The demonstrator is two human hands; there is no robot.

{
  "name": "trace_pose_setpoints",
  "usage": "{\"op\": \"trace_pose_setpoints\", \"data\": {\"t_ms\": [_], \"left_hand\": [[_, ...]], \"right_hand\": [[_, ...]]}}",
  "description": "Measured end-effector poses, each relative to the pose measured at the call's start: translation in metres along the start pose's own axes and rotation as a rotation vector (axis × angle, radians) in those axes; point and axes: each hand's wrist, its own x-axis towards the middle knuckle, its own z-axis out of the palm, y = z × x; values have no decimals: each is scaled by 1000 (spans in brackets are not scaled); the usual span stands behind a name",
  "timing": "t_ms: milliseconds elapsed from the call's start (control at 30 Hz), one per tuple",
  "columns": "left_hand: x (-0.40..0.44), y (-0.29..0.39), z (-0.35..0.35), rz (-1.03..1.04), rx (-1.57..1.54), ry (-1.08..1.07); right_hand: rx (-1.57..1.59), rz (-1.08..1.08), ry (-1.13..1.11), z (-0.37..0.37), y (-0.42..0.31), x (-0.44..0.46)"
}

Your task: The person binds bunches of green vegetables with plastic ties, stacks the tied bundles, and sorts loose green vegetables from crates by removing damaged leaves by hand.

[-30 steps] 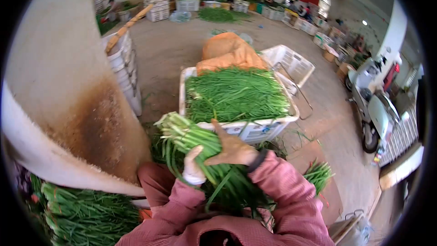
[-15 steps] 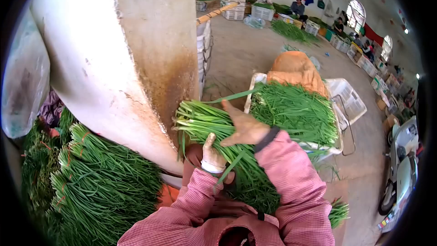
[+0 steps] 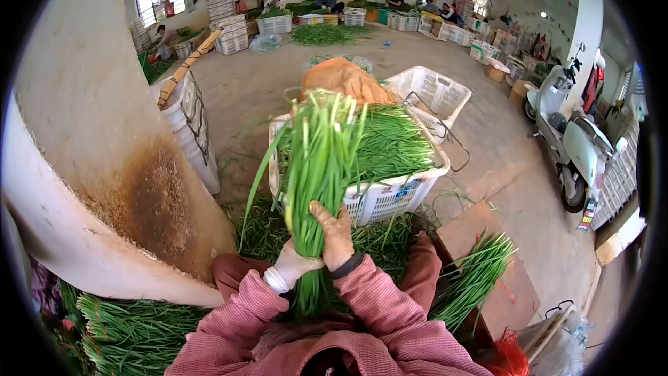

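Both hands closed round one thick bunch of green stalks (image 3: 313, 174). Left hand (image 3: 296, 262) low on it, at the left side, white band at wrist; right hand (image 3: 334, 235) just above and to the right, thumb across the front, dark band at wrist. Bunch stands roughly upright: pale ends up top, above the hands, leaves hanging below them toward the body. One long leaf droops out left.

Beyond the hands: white crate (image 3: 396, 198) of greens (image 3: 396, 141), partly hidden by the bunch, orange cloth (image 3: 344, 78) at its far end. Behind that, to the right, another white crate (image 3: 445, 94). Right of the hands: smaller bunch (image 3: 480, 280) lying partly over a brown board (image 3: 516, 299). Lower left of the hands: pile of greens (image 3: 136, 334). Left: stained pillar (image 3: 104, 139). Far right: scooter (image 3: 579, 143).
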Motion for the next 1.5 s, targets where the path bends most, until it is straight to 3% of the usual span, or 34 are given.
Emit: {"op": "trace_pose_setpoints", "data": {"t_ms": [67, 133, 167, 233, 267, 300, 333, 367, 400, 467, 533, 600, 667, 733, 767, 833, 867, 900, 933, 967, 1067, 1100, 1133, 1167, 1200, 1233, 1267, 1300, 1333, 1367, 1400, 1433, 1467, 1500], "left_hand": [[-15, 11, -17, -82, -14, -90], [-38, 53, -39, -299, 31, -219], [-50, 74, -48, -394, -33, -352], [-77, 65, -72, -353, 44, -540], [-101, 43, -95, -509, 4, -561], [-119, 28, -100, -411, 50, -651], [-141, 14, -104, -446, 34, -634], [-160, 3, -105, -552, -18, -631], [-179, -7, -106, -658, -67, -621], [-202, -28, -103, -703, -69, -597], [-217, -45, -99, -646, 14, -577], [-223, -55, -99, -584, 93, -554], [-224, -61, -99, -541, 153, -531], [-222, -64, -100, -512, 196, -513], [-221, -65, -99, -505, 216, -503], [-220, -67, -99, -486, 262, -489], [-219, -67, -99, -478, 286, -481], [-219, -67, -99, -477, 306, -471], [-219, -66, -99, -469, 331, -463], [-221, -66, -100, -458, 356, -447], [-232, -60, -102, -453, 434, -373], [-235, -56, -101, -461, 452, -330], [-237, -52, -101, -493, 476, -279], [-238, -45, -98, -539, 457, -224], [-240, -38, -95, -583, 436, -166], [-244, -31, -90, -670, 393, -54], [-245, -28, -84, -678, 390, -52], [-243, -26, -77, -641, 387, 25], [-239, -24, -72, -598, 387, 98], [-237, -24, -69, -476, 648, 75], [-232, -19, -64, -476, 647, 71], [-229, -12, -59, -545, 851, 78], [-227, -4, -54, -613, 1057, 83], [-223, 2, -48, -561, 1132, 93]], "right_hand": [[-30, 78, -30, -3, 8, -9], [-55, 99, -259, -23, 11, -2], [-139, 216, -90, -25, 1, -6], [155, 302, -133, -48, -1, 11], [368, 374, -183, -58, 0, 16], [409, 429, -194, -80, 13, 27], [451, 489, -199, -100, 33, 35], [380, 439, 31, -107, 48, 36], [396, 520, -29, -105, 41, 32], [-170, 464, 77, -100, 25, 27], [-165, 298, 322, -121, 14, 45], [-188, 15, 358, -147, -6, 58], [-293, -72, 435, -146, -40, 61], [-518, -64, 279, -135, -52, 50], [-778, -127, -62, -112, -60, 21], [-1076, 86, -476, -85, -50, -17], [-1283, -3, -547, -84, -31, -23], [-1509, 61, -644, -68, -30, -25], [-1609, -2, -590, -70, -19, -26], [-1456, 9, -597, -106, 19, -6], [-1580, -16, -489, -94, -6, -6], [-1598, -204, -490, -112, 5, -2], [-1205, -193, -338, -145, 31, 6], [-441, 182, -110, -146, 21, 10], [-538, 218, 16, -141, 0, 11], [-742, 78, 68, -152, -5, 14], [-1239, -128, 27, -195, 6, 32], [-1715, -69, 75, -181, -4, 20], [-1742, -124, 12, -182, -2, 16], [-1766, -181, -50, -183, 0, 12], [-1706, -225, -252, -168, -6, 4], [-1618, -252, -460, -152, -11, -5], [-1514, -255, -660, -136, -17, -15], [-1733, -118, -762, -115, -12, -20]]}}
